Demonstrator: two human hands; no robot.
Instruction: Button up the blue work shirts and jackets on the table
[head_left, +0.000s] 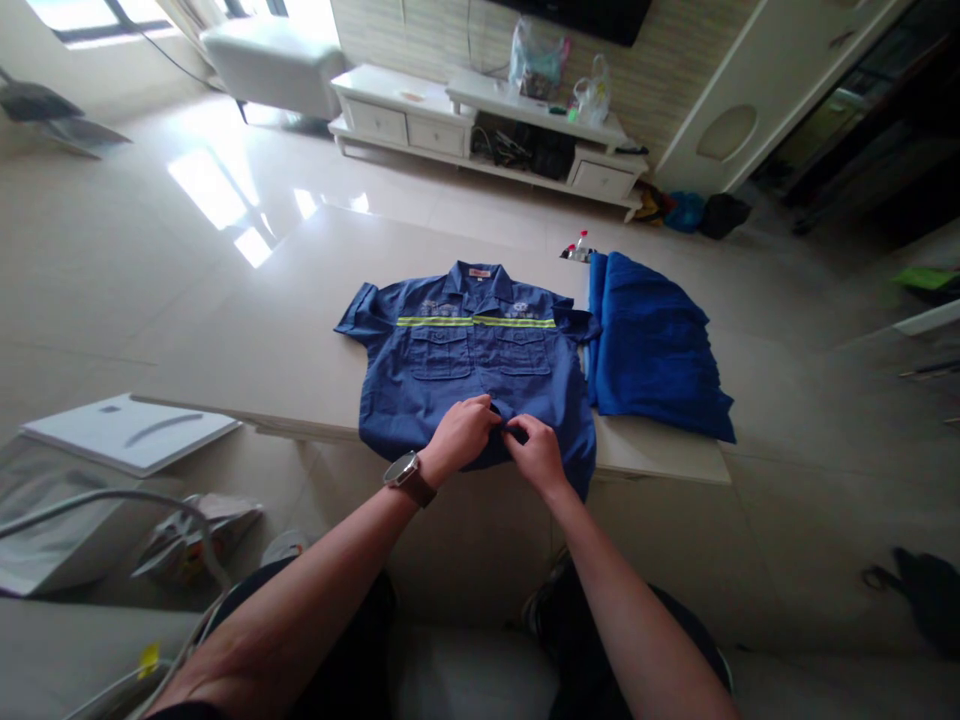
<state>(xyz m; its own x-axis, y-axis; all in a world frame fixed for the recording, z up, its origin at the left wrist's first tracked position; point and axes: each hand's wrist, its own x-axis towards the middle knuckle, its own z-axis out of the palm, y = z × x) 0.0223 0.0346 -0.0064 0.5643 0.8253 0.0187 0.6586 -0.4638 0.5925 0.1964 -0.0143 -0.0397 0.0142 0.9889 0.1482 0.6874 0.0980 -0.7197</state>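
A blue short-sleeved work shirt point(442, 390) lies face up on the pale table, its collar pointing away from me. A yellow-green stripe crosses its chest above two flap pockets. At the lower front opening, my left hand point(466, 430) pinches one edge of the shirt, and a watch sits on that wrist. Close beside it, my right hand point(534, 450) is closed on the other front edge, fingertips almost meeting the left ones. Any button between the fingers is too small to make out. Part of the hem hangs over the table's near edge.
Folded bright blue cloth point(656, 345) lies at the right of the table point(247, 350). Behind it stand small red-capped bottles point(582, 240). A white box point(131, 432) is at the left. A low white TV cabinet point(442, 135) stands along the far wall.
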